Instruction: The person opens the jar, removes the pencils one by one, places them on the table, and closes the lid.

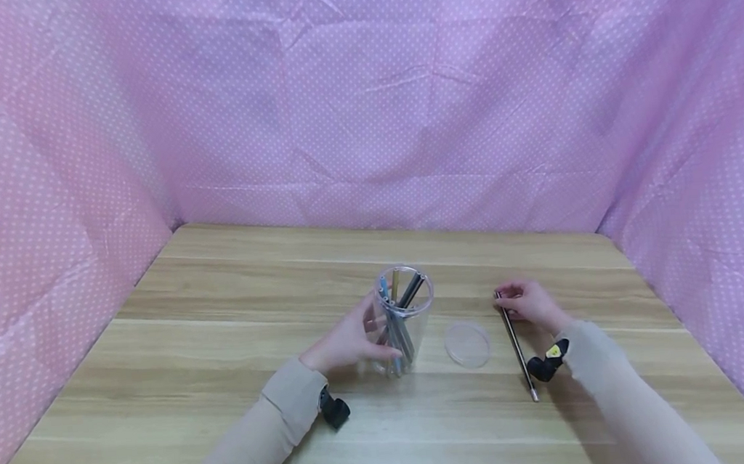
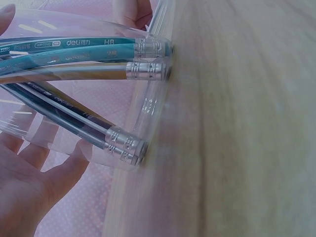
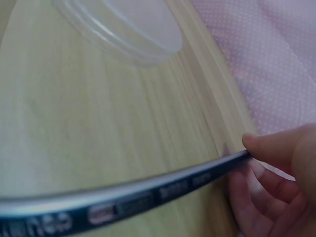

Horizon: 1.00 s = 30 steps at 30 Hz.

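My left hand (image 1: 348, 341) grips a clear plastic cup (image 1: 422, 318) round its side, thumb toward me. Inside, several pencils (image 2: 74, 47) in teal, gold and black lean against the wall, their silver ferrules and erasers down at the base. Over to the right, my right hand (image 1: 534, 305) pinches the far end of a dark pencil (image 1: 516, 344) between thumb and fingers. That pencil's silver eraser end points back toward me. In the right wrist view, the thumb lies at the pencil's narrow end, and white print runs along the dark barrel.
A round clear lid (image 1: 467, 344) lies flat on the wooden table (image 1: 191, 348) between the cup and the dark pencil. Pink dotted cloth (image 1: 369, 115) hangs behind the table and along both sides. Each wrist bears a small black camera.
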Motion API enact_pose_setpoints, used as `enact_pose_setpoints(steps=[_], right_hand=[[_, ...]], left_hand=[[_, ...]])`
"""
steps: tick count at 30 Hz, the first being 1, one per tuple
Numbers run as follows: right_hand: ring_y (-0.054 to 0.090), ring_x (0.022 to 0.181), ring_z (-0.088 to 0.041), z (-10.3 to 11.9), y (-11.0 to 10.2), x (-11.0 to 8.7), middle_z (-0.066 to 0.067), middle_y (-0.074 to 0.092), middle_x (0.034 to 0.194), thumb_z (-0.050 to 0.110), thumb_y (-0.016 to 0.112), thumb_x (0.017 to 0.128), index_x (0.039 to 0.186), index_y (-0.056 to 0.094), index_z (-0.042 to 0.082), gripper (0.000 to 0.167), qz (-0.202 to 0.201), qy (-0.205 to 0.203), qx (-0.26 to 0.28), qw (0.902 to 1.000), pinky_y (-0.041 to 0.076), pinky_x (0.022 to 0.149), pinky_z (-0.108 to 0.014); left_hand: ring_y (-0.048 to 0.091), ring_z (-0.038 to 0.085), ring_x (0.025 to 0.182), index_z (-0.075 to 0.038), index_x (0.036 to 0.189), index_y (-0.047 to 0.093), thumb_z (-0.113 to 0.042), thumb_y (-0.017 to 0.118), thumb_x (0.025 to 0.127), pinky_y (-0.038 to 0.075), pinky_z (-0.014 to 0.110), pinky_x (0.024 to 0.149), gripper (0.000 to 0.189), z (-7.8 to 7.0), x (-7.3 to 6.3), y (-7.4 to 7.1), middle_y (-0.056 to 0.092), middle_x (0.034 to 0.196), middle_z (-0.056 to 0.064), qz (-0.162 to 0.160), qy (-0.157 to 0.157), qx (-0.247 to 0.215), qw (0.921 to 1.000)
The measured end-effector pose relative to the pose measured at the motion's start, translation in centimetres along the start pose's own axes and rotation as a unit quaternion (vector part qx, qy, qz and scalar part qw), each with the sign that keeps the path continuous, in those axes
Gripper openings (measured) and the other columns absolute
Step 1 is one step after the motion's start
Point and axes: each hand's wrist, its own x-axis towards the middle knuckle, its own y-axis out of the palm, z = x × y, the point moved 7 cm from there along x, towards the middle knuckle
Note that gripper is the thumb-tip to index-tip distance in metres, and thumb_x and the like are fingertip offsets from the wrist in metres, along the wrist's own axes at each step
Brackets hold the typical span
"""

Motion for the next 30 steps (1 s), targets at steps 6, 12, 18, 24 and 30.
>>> enact_pose_setpoints(steps=[6, 12, 18, 24, 30], right_hand=[[0.055, 0.074, -0.006, 0.49, -0.02, 0.17, -0.009, 0.059, 0.092, 0.007, 0.066, 0.087, 0.115, 0.053, -0.014, 0.038, -0.012, -0.019, -0.037, 0.9990, 0.055, 0.060, -0.021], [0.053, 0.073, -0.007, 0.57, 0.14, 0.31, -0.006, 0.059, 0.088, 0.008, 0.068, 0.085, 0.110, 0.057, -0.011, 0.033, -0.026, -0.030, -0.066, 0.9970, 0.054, 0.058, -0.021], [0.055, 0.074, -0.011, 0.65, 0.27, 0.34, -0.009, 0.061, 0.087, 0.009, 0.068, 0.085, 0.108, 0.059, -0.008, 0.030, -0.038, -0.029, -0.109, 0.9929, 0.053, 0.058, -0.022], [0.057, 0.073, -0.015, 1.05, 0.33, 0.24, -0.013, 0.063, 0.089, 0.008, 0.066, 0.085, 0.108, 0.059, -0.007, 0.028, -0.050, -0.015, -0.136, 0.9893, 0.053, 0.058, -0.023], [0.057, 0.071, -0.013, 1.04, 0.39, 0.34, -0.013, 0.063, 0.088, 0.010, 0.067, 0.085, 0.106, 0.059, -0.006, 0.028, -0.058, -0.006, -0.151, 0.9868, 0.052, 0.057, -0.021]], left_hand=[[0.037, 0.045, 0.132, -0.023, 0.153, 0.009, -0.009, 0.080, 0.071, 0.032, 0.058, 0.108, 0.110, -0.10, 0.13, -0.04, 0.025, 0.155, 0.013, 0.004, 0.010, -0.013, 0.9999], [0.037, 0.045, 0.132, -0.026, 0.153, 0.009, -0.009, 0.080, 0.071, 0.032, 0.057, 0.109, 0.110, 0.00, 0.17, -0.07, 0.025, 0.154, 0.014, 0.007, 0.013, -0.012, 0.9998], [0.038, 0.045, 0.132, -0.025, 0.153, 0.008, -0.010, 0.081, 0.071, 0.033, 0.057, 0.109, 0.110, 0.08, 0.19, -0.14, 0.026, 0.154, 0.015, 0.005, 0.008, -0.007, 0.9999], [0.039, 0.044, 0.132, -0.028, 0.152, 0.010, -0.009, 0.081, 0.070, 0.033, 0.057, 0.108, 0.111, 0.05, 0.28, -0.23, 0.027, 0.154, 0.013, 0.000, 0.003, -0.002, 1.0000], [0.039, 0.042, 0.132, -0.028, 0.153, 0.009, -0.008, 0.081, 0.070, 0.035, 0.053, 0.109, 0.112, 0.29, 0.15, -0.22, 0.029, 0.153, 0.009, -0.003, -0.015, -0.013, 0.9998]])
